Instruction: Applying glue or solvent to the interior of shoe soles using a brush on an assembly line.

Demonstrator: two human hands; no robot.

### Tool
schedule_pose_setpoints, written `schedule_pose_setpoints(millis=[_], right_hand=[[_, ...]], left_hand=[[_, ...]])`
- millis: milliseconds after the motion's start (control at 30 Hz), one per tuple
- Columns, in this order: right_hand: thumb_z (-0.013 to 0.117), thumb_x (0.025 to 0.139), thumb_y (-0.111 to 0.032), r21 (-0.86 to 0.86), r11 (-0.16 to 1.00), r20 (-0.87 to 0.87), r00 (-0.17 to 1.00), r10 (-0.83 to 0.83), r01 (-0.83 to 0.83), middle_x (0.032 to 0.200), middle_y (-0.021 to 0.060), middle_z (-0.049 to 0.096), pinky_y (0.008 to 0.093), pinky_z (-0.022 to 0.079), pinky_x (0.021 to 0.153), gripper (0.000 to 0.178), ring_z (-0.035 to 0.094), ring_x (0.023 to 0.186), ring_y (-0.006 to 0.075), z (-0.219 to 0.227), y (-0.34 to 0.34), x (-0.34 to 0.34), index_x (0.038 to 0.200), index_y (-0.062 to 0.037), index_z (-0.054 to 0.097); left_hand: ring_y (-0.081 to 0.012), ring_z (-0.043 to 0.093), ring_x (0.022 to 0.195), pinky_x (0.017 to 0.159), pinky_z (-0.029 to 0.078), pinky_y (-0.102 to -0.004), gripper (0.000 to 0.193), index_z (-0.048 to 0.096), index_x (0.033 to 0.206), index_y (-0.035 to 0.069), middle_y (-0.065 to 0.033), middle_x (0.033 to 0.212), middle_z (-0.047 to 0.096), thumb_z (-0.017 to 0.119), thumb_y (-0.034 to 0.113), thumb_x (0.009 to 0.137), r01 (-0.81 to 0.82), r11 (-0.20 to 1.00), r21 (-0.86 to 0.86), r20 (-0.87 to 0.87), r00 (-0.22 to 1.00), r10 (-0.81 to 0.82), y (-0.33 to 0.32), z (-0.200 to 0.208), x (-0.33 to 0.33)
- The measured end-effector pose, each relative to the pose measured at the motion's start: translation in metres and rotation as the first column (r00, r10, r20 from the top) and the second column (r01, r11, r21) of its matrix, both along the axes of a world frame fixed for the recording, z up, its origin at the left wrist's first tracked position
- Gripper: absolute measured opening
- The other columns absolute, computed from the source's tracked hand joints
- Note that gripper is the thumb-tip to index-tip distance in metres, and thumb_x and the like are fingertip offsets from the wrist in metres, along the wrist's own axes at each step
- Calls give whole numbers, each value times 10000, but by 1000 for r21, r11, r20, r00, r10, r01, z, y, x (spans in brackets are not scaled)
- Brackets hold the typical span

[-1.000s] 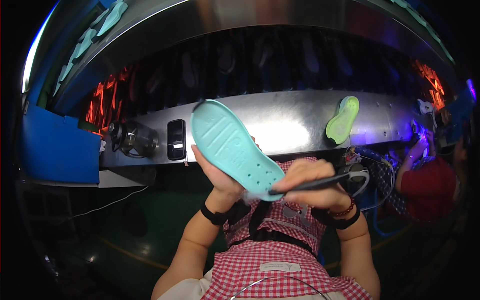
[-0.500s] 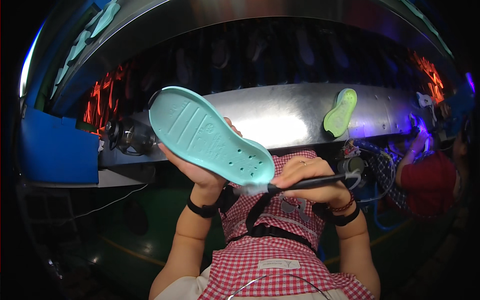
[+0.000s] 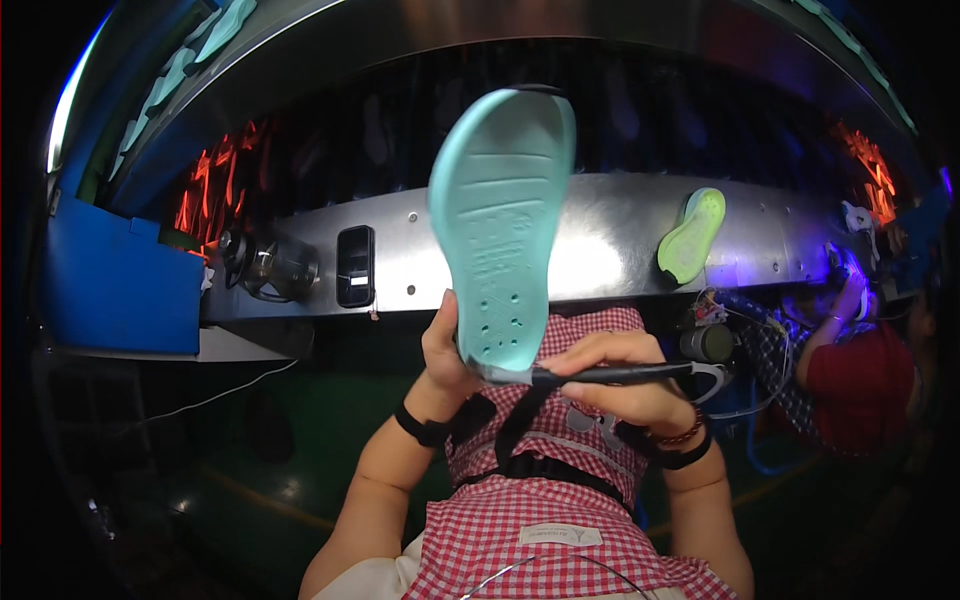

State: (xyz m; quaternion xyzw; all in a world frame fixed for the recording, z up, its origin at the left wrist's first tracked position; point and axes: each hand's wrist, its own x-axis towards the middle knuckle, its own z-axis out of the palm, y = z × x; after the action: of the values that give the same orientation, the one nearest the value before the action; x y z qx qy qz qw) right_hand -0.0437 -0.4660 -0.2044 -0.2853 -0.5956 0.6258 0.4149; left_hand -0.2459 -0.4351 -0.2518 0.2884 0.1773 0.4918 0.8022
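Head view: the left hand (image 3: 443,352) grips the turquoise shoe sole (image 3: 503,225) near its lower end, raised across the metal tabletop's (image 3: 610,235) near edge. The right hand (image 3: 648,400) has fingers closed around a black-handled brush (image 3: 630,375), tip at that end.

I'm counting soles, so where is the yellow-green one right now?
In the head view, the yellow-green sole lies on the metal bench, right of the turquoise sole in the left hand.
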Motion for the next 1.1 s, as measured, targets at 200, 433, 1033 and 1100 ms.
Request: schedule_pose_setpoints(millis=[200, 433, 1033, 1100], right_hand=[[661, 715, 6, 205, 978, 133, 991, 10, -37, 913, 132, 650, 274, 508, 733, 183, 636, 834, 205, 9, 15, 6, 896, -2, 636], [673, 690, 17, 267, 940, 86, 977, 195, -211, 884, 168, 650, 307, 525, 728, 178, 649, 817, 253, 25, 20, 23, 866, 18, 651], [636, 717, 23, 228, 973, 153, 988, 7, -42, 971, 144, 639, 304, 497, 808, 219, 623, 922, 236, 30, 23, 49, 935, -3, 640], [648, 696, 38, 397, 918, 235, 968, -88, -14, 979, 140, 638, 293, 500, 799, 242, 627, 915, 226, 15, 30, 40, 934, 0, 640]], left_hand=[[-271, 589, 946, 798, 499, -387, 551, 394, 1243, -7, -191, 1098, 549, 331, 417, 897, 132, 989, -59, -193, 971, -141, 11, 15, -5], [-233, 599, 906, 745, 509, -342, 498, 433, 1199, -49, -191, 1054, 559, 421, 331, 879, 427, 837, -344, -107, 867, -486, 18, 25, -21], [-261, 581, 938, 812, 470, -339, 611, 446, 1208, -73, -233, 1119, 536, 464, 376, 794, 332, 911, -245, -320, 860, -399, 19, 41, -44], [-264, 578, 942, 824, 463, -330, 611, 450, 1206, -74, -236, 1123, 534, 469, 365, 780, 326, 913, -245, -290, 874, -390, 21, 37, -44]])
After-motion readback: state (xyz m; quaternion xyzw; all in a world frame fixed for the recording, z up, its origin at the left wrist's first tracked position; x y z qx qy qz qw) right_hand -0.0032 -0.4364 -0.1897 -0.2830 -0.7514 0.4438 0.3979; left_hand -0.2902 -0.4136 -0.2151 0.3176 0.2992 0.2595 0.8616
